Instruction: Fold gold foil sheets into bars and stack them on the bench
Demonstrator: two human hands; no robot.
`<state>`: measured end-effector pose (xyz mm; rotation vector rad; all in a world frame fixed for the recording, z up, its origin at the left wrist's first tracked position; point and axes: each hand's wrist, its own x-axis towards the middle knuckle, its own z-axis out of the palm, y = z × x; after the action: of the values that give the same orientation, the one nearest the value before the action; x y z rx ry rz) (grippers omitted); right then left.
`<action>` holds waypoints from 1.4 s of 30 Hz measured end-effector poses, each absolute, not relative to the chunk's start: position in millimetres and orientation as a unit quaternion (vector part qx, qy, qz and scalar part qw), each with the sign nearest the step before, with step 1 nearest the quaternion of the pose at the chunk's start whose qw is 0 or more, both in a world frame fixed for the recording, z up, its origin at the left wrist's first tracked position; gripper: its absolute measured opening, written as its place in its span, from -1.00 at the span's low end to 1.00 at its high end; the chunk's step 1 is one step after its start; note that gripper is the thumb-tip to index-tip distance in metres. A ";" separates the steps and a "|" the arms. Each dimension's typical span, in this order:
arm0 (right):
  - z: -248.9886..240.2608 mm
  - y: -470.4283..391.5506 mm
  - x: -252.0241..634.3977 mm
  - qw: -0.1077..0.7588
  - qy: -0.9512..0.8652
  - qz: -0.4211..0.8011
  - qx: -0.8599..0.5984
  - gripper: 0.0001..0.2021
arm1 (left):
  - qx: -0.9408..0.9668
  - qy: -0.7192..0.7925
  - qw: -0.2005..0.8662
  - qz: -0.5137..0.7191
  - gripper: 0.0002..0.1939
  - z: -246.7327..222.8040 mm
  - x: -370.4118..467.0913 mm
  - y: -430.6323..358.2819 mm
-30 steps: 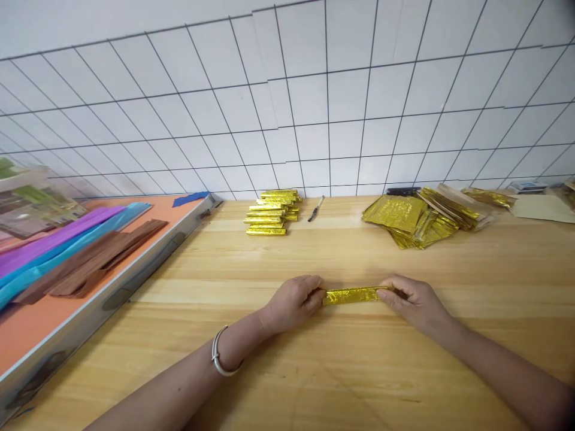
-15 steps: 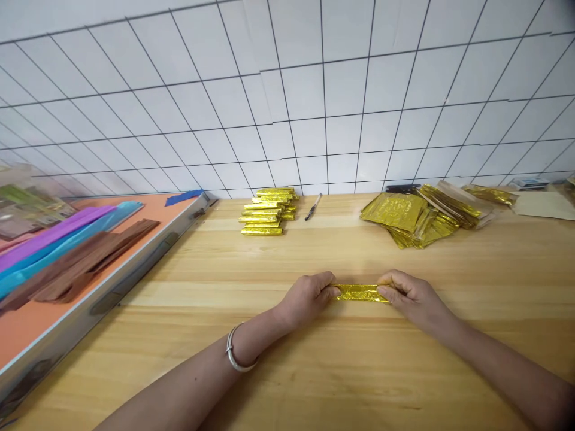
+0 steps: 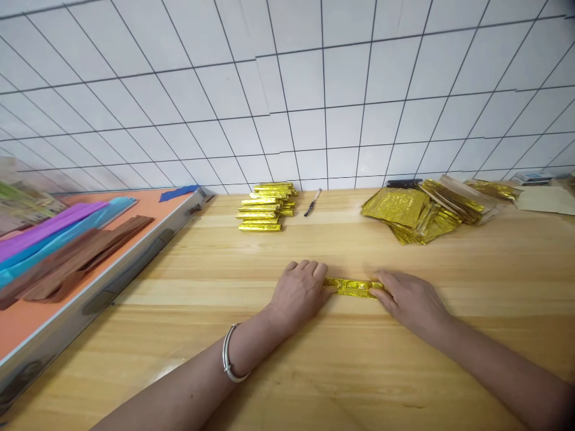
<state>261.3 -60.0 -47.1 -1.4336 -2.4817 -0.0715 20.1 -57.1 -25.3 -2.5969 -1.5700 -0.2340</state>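
A narrow strip of folded gold foil (image 3: 353, 287) stretches between my two hands, low over the wooden table. My left hand (image 3: 302, 294) is closed on its left end, knuckles up, a silver bangle on the wrist. The right end is pinched between thumb and fingers of my right hand (image 3: 406, 299). Beyond them, several folded gold strips (image 3: 265, 206) lie stacked near the wall. Flat gold sheets (image 3: 398, 208) form a loose pile at the back right.
A pen (image 3: 312, 202) lies between the two gold piles. On the left is an orange-topped board (image 3: 173, 209) with a raised edge, bearing brown, blue and purple paper (image 3: 76, 221). Pale paper (image 3: 545, 199) lies at the far right, and a tiled wall (image 3: 345, 78) rises behind.
Both hands have shifted slightly left with the gold strip. My left hand has turned so that its knuckles show on top. The view has tilted a little.
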 end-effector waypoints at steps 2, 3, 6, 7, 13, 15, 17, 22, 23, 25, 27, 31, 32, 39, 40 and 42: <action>-46.4 -61.3 261.1 0.139 -0.864 -0.044 -0.481 -0.75 | -0.859 -0.500 0.053 -0.091 -0.73 -24.8 19.8 -56.4; -45.6 -61.9 260.8 0.138 -0.866 -0.050 -0.477 -0.75 | -0.863 -0.494 0.047 -0.095 -0.74 -25.3 19.3 -55.5; -43.9 -62.2 260.6 0.142 -0.870 -0.046 -0.470 -0.77 | -0.874 -0.473 0.004 -0.112 -0.75 -28.9 15.9 -51.5; -43.9 -61.9 261.2 0.148 -0.871 -0.039 -0.467 -0.78 | -0.876 -0.467 -0.010 -0.121 -0.76 -30.3 14.4 -50.3; -47.6 -59.4 270.0 0.195 -0.869 0.012 -0.455 -0.82 | -0.877 -0.451 -0.026 -0.166 -0.84 -34.2 10.0 -49.2; -48.0 -58.9 271.2 0.202 -0.867 0.027 -0.456 -0.83 | -0.880 -0.442 -0.022 -0.172 -0.86 -34.7 10.2 -50.0; -47.4 -58.6 270.7 0.211 -0.866 0.041 -0.452 -0.86 | -0.889 -0.424 -0.015 -0.175 -0.88 -35.6 10.2 -50.5; -43.2 -60.3 269.8 0.235 -0.877 0.043 -0.416 -0.91 | -0.917 -0.346 0.031 -0.197 -0.86 -36.9 5.7 -51.0; -42.2 -60.9 270.8 0.236 -0.883 0.026 -0.406 -0.91 | -0.921 -0.329 0.044 -0.202 -0.85 -36.5 4.1 -51.3; -40.0 -61.9 273.8 0.239 -0.892 -0.026 -0.382 -0.91 | -0.928 -0.299 0.075 -0.211 -0.85 -34.7 1.2 -52.0; -36.9 -62.7 277.3 0.235 -0.902 -0.081 -0.353 -0.89 | -0.931 -0.274 0.107 -0.218 -0.85 -32.2 -0.8 -52.7; -30.4 -63.6 281.0 0.196 -0.930 -0.123 -0.286 -0.83 | -0.940 -0.254 0.122 -0.194 -0.84 -29.7 -1.2 -52.6; -29.7 -63.7 281.1 0.186 -0.936 -0.117 -0.275 -0.83 | -0.941 -0.260 0.110 -0.184 -0.84 -30.1 -1.0 -52.2; -42.7 -60.7 281.7 0.177 -0.938 -0.045 -0.294 -0.80 | -0.926 -0.326 -0.034 -0.185 -0.82 -38.4 -10.2 -50.7; -45.2 -60.0 282.2 0.182 -0.937 -0.041 -0.297 -0.80 | -0.923 -0.333 -0.049 -0.187 -0.82 -39.2 -12.4 -51.1; -48.8 -58.8 283.2 0.193 -0.931 -0.038 -0.306 -0.80 | -0.916 -0.343 -0.072 -0.194 -0.82 -40.2 -15.9 -52.0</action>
<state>283.2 -58.8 -48.8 -0.8597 -2.6135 -0.1067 -15.9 -52.0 -40.2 -3.0193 -1.1307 -0.6385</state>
